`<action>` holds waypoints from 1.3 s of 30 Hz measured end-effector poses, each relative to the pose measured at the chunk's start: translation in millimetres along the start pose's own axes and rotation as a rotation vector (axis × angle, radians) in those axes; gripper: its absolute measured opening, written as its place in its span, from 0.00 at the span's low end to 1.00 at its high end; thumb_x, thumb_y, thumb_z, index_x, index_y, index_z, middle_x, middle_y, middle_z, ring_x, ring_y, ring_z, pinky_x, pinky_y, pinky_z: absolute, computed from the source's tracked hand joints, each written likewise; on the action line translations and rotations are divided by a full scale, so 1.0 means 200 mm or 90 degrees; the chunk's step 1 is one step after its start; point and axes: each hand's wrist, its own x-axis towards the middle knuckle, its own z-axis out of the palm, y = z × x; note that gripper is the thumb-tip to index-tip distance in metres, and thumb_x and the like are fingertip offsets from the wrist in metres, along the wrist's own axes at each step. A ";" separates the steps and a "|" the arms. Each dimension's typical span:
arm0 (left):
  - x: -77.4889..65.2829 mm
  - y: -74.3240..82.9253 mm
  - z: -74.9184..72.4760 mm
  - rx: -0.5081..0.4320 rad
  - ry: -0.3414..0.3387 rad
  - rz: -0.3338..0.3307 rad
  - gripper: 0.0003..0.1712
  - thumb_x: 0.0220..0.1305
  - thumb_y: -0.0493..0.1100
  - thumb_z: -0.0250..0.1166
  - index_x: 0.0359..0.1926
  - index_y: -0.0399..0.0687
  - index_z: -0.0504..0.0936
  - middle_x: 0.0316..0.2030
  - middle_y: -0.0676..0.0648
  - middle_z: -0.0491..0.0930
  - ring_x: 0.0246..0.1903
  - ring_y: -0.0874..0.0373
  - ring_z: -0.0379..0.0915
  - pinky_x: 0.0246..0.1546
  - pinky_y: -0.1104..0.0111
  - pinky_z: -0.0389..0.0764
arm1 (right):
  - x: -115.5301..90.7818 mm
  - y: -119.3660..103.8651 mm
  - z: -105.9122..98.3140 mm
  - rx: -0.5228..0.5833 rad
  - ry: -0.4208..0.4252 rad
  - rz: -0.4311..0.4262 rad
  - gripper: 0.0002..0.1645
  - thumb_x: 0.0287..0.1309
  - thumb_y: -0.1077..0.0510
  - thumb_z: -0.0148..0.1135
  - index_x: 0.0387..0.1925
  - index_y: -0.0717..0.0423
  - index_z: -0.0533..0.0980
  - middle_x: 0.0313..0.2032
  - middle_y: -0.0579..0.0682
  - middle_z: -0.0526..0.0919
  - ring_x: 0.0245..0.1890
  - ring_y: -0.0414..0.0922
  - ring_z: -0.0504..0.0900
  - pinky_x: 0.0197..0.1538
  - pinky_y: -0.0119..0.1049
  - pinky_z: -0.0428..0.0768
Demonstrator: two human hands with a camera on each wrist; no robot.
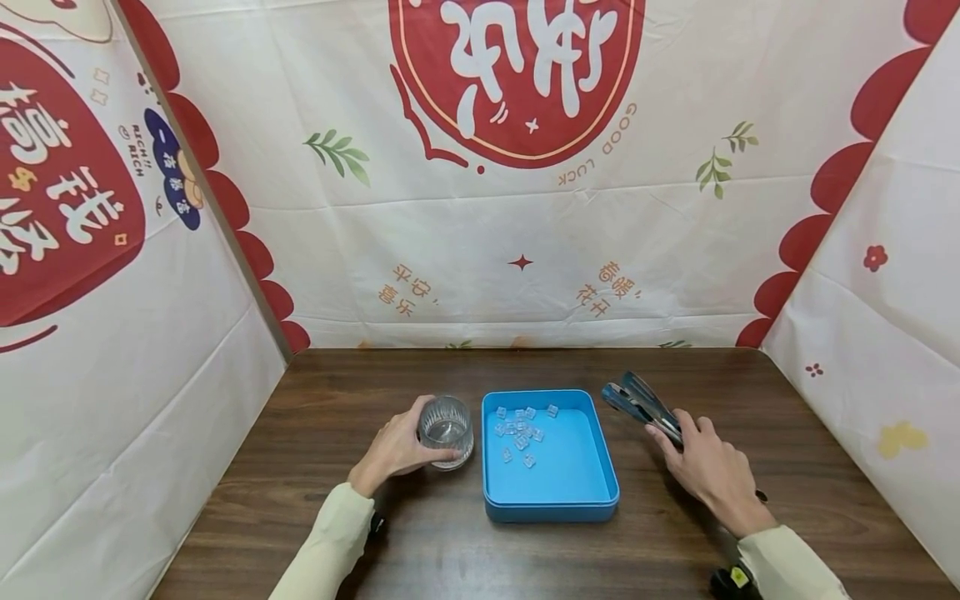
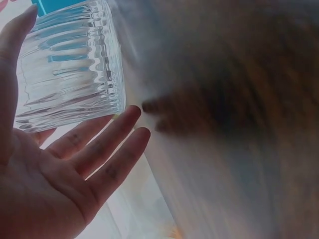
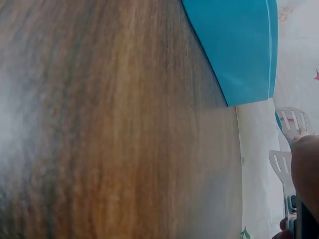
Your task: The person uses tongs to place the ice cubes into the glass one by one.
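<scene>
A clear ribbed glass point(image 1: 447, 433) stands on the table left of the blue tray, with nothing visible inside it. My left hand point(image 1: 401, 442) holds it from the left, thumb on the near side and index finger at the far side. In the left wrist view, the other fingers point(image 2: 107, 149) stretch out by the base of the glass point(image 2: 75, 67). My right hand point(image 1: 708, 467) grips metal tongs point(image 1: 641, 402) right of the tray; their slotted heads point(image 3: 293, 122) stand apart and hold nothing. Several clear cubes point(image 1: 521, 429) lie in the tray's left part.
The square blue tray point(image 1: 581, 467) sits between the two hands on the dark wooden table point(image 1: 450, 558). Printed white cloth point(image 1: 517, 217) hangs behind the table's far edge and along both sides.
</scene>
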 end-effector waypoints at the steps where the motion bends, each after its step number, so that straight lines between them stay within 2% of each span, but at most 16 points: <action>1: 0.00 0.00 0.00 0.001 -0.001 0.000 0.57 0.43 0.68 0.77 0.69 0.52 0.63 0.54 0.41 0.79 0.49 0.46 0.77 0.49 0.49 0.78 | 0.00 0.00 0.00 -0.002 0.004 -0.003 0.45 0.68 0.29 0.45 0.64 0.63 0.65 0.43 0.70 0.73 0.21 0.51 0.71 0.21 0.45 0.70; 5: -0.02 0.00 -0.01 0.010 -0.009 0.002 0.56 0.42 0.69 0.76 0.69 0.54 0.64 0.52 0.43 0.80 0.48 0.48 0.78 0.48 0.51 0.79 | 0.00 -0.02 -0.01 -0.011 0.022 -0.019 0.41 0.68 0.30 0.49 0.61 0.62 0.68 0.39 0.66 0.73 0.19 0.50 0.69 0.19 0.44 0.68; 10: -0.03 0.01 -0.02 0.020 -0.014 0.011 0.56 0.41 0.72 0.75 0.67 0.55 0.65 0.50 0.44 0.81 0.45 0.50 0.78 0.46 0.51 0.79 | 0.00 -0.04 -0.02 -0.020 0.049 -0.040 0.38 0.66 0.32 0.54 0.60 0.60 0.70 0.40 0.65 0.74 0.17 0.49 0.68 0.18 0.42 0.66; 19: -0.04 0.02 -0.02 0.058 0.006 0.034 0.57 0.35 0.74 0.77 0.65 0.58 0.67 0.50 0.46 0.82 0.47 0.50 0.80 0.44 0.50 0.79 | 0.00 -0.09 -0.04 0.009 0.050 -0.065 0.39 0.65 0.31 0.55 0.60 0.58 0.71 0.42 0.65 0.75 0.17 0.48 0.70 0.17 0.41 0.67; 23: -0.04 0.01 -0.02 0.021 0.007 0.046 0.56 0.35 0.70 0.79 0.64 0.54 0.67 0.49 0.46 0.81 0.47 0.50 0.79 0.44 0.51 0.79 | 0.01 -0.12 -0.04 0.022 0.031 -0.055 0.41 0.63 0.29 0.55 0.61 0.57 0.70 0.41 0.65 0.75 0.20 0.49 0.70 0.20 0.41 0.68; 28: -0.02 0.00 0.00 -0.050 -0.017 0.055 0.55 0.38 0.62 0.82 0.63 0.49 0.65 0.47 0.43 0.81 0.45 0.51 0.78 0.46 0.56 0.79 | 0.01 -0.15 -0.05 0.020 0.026 -0.066 0.43 0.60 0.28 0.58 0.62 0.56 0.69 0.43 0.67 0.76 0.19 0.48 0.70 0.20 0.42 0.70; 39: -0.02 0.00 0.01 -0.087 -0.018 0.080 0.55 0.38 0.59 0.83 0.63 0.46 0.64 0.48 0.41 0.80 0.47 0.50 0.78 0.46 0.55 0.79 | 0.00 -0.20 -0.07 -0.016 0.059 -0.104 0.44 0.56 0.27 0.61 0.62 0.53 0.73 0.39 0.64 0.80 0.14 0.45 0.67 0.15 0.36 0.63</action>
